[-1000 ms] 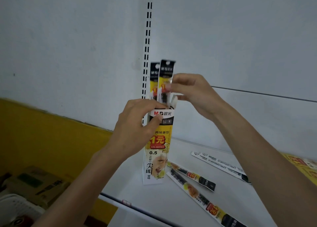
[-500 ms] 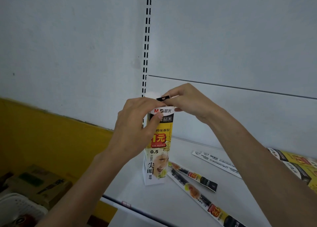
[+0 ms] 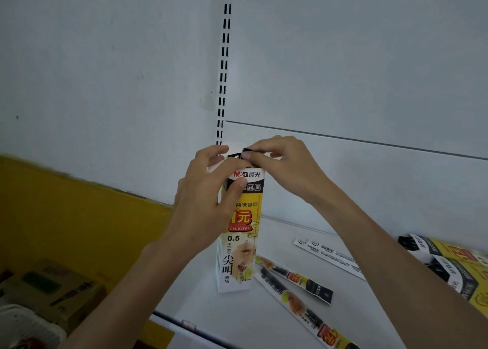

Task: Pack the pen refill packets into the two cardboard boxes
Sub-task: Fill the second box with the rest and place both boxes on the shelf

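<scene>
A tall yellow, white and black refill box point(image 3: 239, 245) stands upright on the white shelf point(image 3: 264, 327). My left hand point(image 3: 208, 198) grips its upper part, thumb on the front. My right hand point(image 3: 280, 164) pinches the black tops of the refill packets point(image 3: 247, 152), which barely stick out of the box's open top. Three loose refill packets lie flat to the right: two yellow-and-black ones point(image 3: 295, 277) point(image 3: 303, 311) and a white one point(image 3: 330, 259). A second box point(image 3: 459, 267) lies at the right edge, partly behind my right forearm.
The white back panel with a slotted upright point(image 3: 224, 66) rises right behind the box. Left of the shelf is a yellow wall point(image 3: 66, 216). Below it sit a brown carton point(image 3: 52, 293) and a white basket point(image 3: 23, 327).
My right hand has pushed the packets down into the upright box; a second ago they stood well above its top, now only their black ends show. The left hand kept its grip.
</scene>
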`<state>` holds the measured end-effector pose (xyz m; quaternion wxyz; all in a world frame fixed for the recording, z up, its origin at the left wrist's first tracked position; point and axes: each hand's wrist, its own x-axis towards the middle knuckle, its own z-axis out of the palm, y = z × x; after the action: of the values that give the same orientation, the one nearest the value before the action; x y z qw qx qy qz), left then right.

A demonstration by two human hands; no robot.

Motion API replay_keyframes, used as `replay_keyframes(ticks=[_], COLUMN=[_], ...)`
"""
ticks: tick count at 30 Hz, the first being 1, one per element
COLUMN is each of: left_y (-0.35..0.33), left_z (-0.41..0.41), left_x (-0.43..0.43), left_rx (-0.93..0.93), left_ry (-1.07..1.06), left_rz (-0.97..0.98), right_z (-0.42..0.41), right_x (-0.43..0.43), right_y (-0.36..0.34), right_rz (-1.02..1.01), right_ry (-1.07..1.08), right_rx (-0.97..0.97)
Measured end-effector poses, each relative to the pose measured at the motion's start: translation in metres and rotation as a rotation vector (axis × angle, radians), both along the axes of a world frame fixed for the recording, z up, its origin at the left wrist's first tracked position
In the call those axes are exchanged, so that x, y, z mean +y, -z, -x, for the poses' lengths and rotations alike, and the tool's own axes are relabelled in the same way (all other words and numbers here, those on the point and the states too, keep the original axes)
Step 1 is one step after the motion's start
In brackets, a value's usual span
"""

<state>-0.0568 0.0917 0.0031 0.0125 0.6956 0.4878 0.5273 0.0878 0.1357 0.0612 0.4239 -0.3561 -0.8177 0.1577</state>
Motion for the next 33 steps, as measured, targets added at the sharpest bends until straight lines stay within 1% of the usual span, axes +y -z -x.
replay_keyframes(ticks=[2, 5, 10, 13, 14, 17, 18, 19, 21, 22, 23, 25, 26, 27, 28, 29, 31, 33], left_y=[0.0, -0.001, -0.002, -0.001, -0.001, -0.001, -0.001, -0.001, -0.001, -0.001, 0.0, 0.0, 0.001, 0.002, 0.002, 0.003, 0.004, 0.003], left_z=[0.0, -0.002, -0.003, -0.002, -0.001, -0.001, -0.002, -0.003, -0.006, -0.007, -0.009, -0.012, -0.013, -0.015, -0.016, -0.017, -0.018, -0.016], left_x=[0.001, 0.001, 0.001, 0.002, 0.003, 0.001, -0.001, -0.002, -0.004, -0.005, -0.005, -0.006, -0.005, -0.006, -0.007, -0.008, -0.011, -0.013], left_rx=[0.023, 0.065, 0.126, 0.114, 0.111, 0.127, 0.127, 0.126, 0.124, 0.119, 0.112, 0.097, 0.088, 0.08, 0.074, 0.07, 0.069, 0.075], left_ry=[-0.024, -0.049, -0.053, -0.051, -0.05, -0.056, -0.06, -0.065, -0.079, -0.089, -0.097, -0.108, -0.105, -0.1, -0.094, -0.09, -0.086, -0.075], left_rz=[-0.005, -0.009, -0.028, -0.035, -0.034, -0.03, -0.029, -0.03, -0.04, -0.047, -0.051, -0.059, -0.064, -0.072, -0.082, -0.088, -0.095, -0.092], right_z=[-0.001, -0.001, -0.003, -0.003, -0.003, -0.009, -0.013, -0.017, -0.026, -0.03, -0.035, -0.045, -0.05, -0.053, -0.056, -0.06, -0.068, -0.076], right_x=[-0.002, -0.005, -0.008, -0.009, -0.008, -0.007, -0.006, -0.007, -0.009, -0.01, -0.012, -0.016, -0.018, -0.02, -0.023, -0.026, -0.029, -0.035], right_y=[0.002, 0.003, -0.003, 0.003, 0.008, 0.023, 0.027, 0.031, 0.044, 0.052, 0.061, 0.079, 0.087, 0.094, 0.097, 0.1, 0.103, 0.101], right_rz=[-0.026, -0.063, 0.083, 0.087, 0.069, 0.041, 0.033, 0.034, 0.074, 0.095, 0.114, 0.206, 0.283, 0.346, 0.375, 0.375, 0.355, 0.377], right_ry=[0.003, 0.015, 0.034, 0.008, -0.008, 0.021, 0.05, 0.076, 0.116, 0.142, 0.17, 0.187, 0.182, 0.182, 0.189, 0.197, 0.196, 0.17], right_rx=[-0.025, -0.125, -0.149, -0.151, -0.083, 0.304, 0.365, 0.374, 0.276, 0.171, 0.015, -0.38, -0.543, -0.651, -0.705, -0.718, -0.709, -0.677])
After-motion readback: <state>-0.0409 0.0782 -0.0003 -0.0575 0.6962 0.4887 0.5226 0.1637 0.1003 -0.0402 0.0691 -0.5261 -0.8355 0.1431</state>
